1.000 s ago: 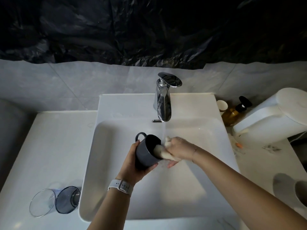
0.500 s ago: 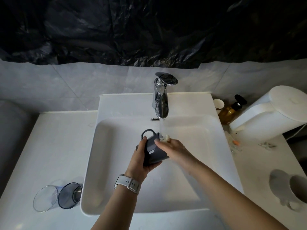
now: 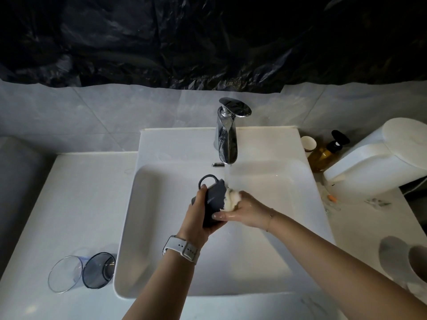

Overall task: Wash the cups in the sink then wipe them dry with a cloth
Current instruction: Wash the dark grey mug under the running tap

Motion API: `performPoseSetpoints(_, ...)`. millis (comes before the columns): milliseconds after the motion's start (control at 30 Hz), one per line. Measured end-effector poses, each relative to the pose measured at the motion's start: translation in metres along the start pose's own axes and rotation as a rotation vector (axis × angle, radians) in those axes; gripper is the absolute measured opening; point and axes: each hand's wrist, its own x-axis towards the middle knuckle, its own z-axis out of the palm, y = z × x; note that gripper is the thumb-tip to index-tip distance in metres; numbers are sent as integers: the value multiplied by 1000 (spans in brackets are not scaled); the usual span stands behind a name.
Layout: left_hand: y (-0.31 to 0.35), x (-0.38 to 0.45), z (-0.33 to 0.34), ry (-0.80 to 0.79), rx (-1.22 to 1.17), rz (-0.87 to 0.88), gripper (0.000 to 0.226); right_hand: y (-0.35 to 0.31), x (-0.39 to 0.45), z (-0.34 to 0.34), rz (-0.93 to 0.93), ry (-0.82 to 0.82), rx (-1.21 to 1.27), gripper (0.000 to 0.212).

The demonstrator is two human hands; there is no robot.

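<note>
Head cam view: a dark grey mug is being gripped by the left hand mid-frame, over the white sink, fingers wrapped round its body, handle pointing up-left. A foamy white sponge is being clutched in the right hand and pressed against the mug's open end. Water is being run from the chrome faucet right above. Two clear cups are being left lying lower left on the counter.
</note>
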Motion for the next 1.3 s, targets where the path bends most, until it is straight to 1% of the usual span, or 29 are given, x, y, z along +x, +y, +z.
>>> performPoseSetpoints(67,-2,-1,-1,42,-6,15,35,-3,5,4,62,13,1,26)
performPoseSetpoints(167,-7,0,-1,98,-2,46,34,-12,20,11,172,217,188,25)
performPoseSetpoints(233,-7,0,0,153,37,104,26,-18,27,16,248,286,261,31)
performPoseSetpoints(267,-5,0,0,160,48,118,26,-19,27,19,249,301,283,29)
performPoseSetpoints(333,5,3,-2,122,60,90,32,-18,20,24,161,256,306,19)
performPoseSetpoints(367,12,4,-3,87,56,38,37,-12,16,26,84,249,259,20)
performPoseSetpoints(433,25,4,-2,7,40,-108,44,3,7,27,-60,290,60,27)
performPoseSetpoints(467,31,3,-1,-27,32,-170,45,9,3,24,-110,301,-13,26)
performPoseSetpoints(533,39,1,3,-68,8,-250,46,17,-3,16,-142,293,-45,16)
performPoseSetpoints(600,41,1,6,-75,-20,-290,48,20,-7,10,-191,312,-53,25)
performPoseSetpoints(667,36,0,9,-57,-44,-293,51,18,-7,11,-154,357,29,28)
performPoseSetpoints(733,26,0,10,-38,-47,-245,52,13,-3,20,-102,405,55,29)
performPoseSetpoints(767,22,1,11,-29,-30,-193,49,8,-3,25,-67,397,47,24)
performPoseSetpoints(800,19,0,12,0,12,-108,43,3,-2,27,-12,399,107,23)
performPoseSetpoints(867,15,-5,15,124,143,128,32,-7,4,29,111,442,385,33)
performPoseSetpoints(933,13,-5,12,226,253,312,34,-10,13,28,180,471,559,35)
performPoseSetpoints(967,13,-5,10,240,281,345,36,-12,17,30,213,473,620,35)
performPoseSetpoints(1000,14,-5,10,221,290,322,37,-16,19,31,237,469,624,34)
performPoseSetpoints(1033,16,-5,9,173,263,249,38,-16,19,35,246,488,546,35)
performPoseSetpoints(1067,19,-5,7,107,183,129,38,-15,20,37,215,538,405,36)
performPoseSetpoints(1133,25,-7,3,-39,-28,-157,40,-9,21,39,54,654,56,43)
performPoseSetpoints(1167,26,-6,0,-81,-91,-244,41,-7,21,39,-29,684,-101,50)
performPoseSetpoints(1233,22,-4,-5,-106,-122,-305,39,-4,22,34,-120,666,-278,65)
performPoseSetpoints(1267,18,-3,-8,-127,-117,-311,39,-1,23,32,-152,658,-308,66)
performPoseSetpoints(1300,13,-2,-11,-139,-98,-296,41,-1,24,30,-188,669,-306,61)
